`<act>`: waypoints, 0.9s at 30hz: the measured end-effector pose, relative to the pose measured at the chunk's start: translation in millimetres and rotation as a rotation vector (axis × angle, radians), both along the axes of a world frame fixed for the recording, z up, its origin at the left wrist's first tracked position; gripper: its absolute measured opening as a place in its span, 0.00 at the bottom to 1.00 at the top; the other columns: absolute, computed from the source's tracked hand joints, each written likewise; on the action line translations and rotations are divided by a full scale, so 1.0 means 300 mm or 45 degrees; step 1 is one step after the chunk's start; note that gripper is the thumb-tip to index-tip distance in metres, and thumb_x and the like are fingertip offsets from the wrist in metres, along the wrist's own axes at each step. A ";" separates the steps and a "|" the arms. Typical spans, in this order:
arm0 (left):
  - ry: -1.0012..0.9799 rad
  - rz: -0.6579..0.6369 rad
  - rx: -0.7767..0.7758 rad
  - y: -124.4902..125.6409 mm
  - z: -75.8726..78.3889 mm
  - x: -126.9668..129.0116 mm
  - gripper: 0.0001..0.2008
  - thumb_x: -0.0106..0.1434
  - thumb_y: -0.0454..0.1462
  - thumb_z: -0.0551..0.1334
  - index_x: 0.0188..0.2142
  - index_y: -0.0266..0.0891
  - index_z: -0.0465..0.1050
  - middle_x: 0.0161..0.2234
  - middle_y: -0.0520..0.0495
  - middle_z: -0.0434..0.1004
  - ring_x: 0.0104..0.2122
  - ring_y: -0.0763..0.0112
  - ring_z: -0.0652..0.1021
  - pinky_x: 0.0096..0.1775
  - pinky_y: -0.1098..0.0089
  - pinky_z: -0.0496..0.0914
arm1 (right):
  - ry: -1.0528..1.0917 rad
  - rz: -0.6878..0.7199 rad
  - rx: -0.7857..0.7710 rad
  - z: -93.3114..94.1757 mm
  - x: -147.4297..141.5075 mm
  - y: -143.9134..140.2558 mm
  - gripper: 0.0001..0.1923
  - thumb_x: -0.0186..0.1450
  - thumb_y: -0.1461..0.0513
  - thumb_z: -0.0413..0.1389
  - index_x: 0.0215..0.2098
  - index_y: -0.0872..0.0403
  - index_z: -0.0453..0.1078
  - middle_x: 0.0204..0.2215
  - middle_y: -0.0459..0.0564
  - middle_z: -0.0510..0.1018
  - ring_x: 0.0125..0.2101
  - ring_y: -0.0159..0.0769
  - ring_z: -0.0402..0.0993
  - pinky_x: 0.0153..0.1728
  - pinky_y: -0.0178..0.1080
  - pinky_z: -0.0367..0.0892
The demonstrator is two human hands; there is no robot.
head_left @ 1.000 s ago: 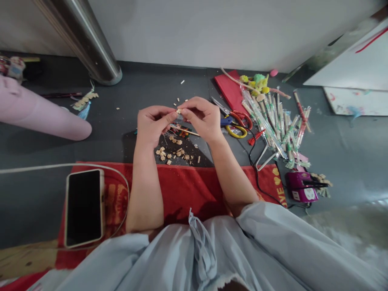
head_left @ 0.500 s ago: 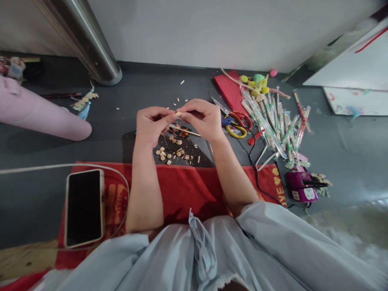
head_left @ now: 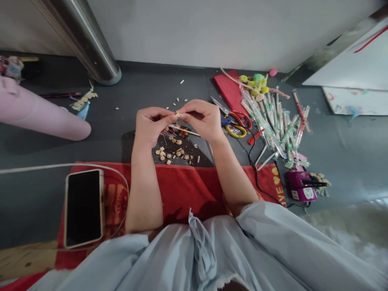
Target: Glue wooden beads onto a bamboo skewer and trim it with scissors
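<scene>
Between the two hands, a tiny pale wooden piece [head_left: 178, 115] is pinched by the left hand [head_left: 150, 126] and right hand [head_left: 202, 119]; a thin wooden stick [head_left: 184, 130] runs just beneath. Below them lie scattered pale wooden bits [head_left: 172, 152]; right of the right hand, red-and-yellow-handled scissors [head_left: 238, 122].

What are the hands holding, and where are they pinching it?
Both hands pinch one tiny tan wooden piece between them: the left hand by its left edge, the right hand by its right edge, fingertips only.

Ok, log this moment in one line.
left hand: pinching bead | right hand: pinching bead, stick | beads below | scissors right
</scene>
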State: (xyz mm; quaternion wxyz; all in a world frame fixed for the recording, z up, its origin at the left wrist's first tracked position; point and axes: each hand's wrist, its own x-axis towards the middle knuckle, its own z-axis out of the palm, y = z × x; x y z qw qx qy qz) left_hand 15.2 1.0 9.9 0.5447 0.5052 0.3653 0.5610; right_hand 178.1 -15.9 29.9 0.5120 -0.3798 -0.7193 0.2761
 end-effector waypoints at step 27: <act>-0.082 0.008 0.039 -0.003 0.014 0.011 0.16 0.41 0.48 0.76 0.24 0.41 0.78 0.13 0.59 0.64 0.10 0.86 0.60 0.12 0.78 0.50 | 0.198 -0.077 -0.142 0.003 -0.027 -0.009 0.16 0.60 0.50 0.61 0.32 0.55 0.76 0.28 0.44 0.79 0.30 0.26 0.76 0.33 0.33 0.72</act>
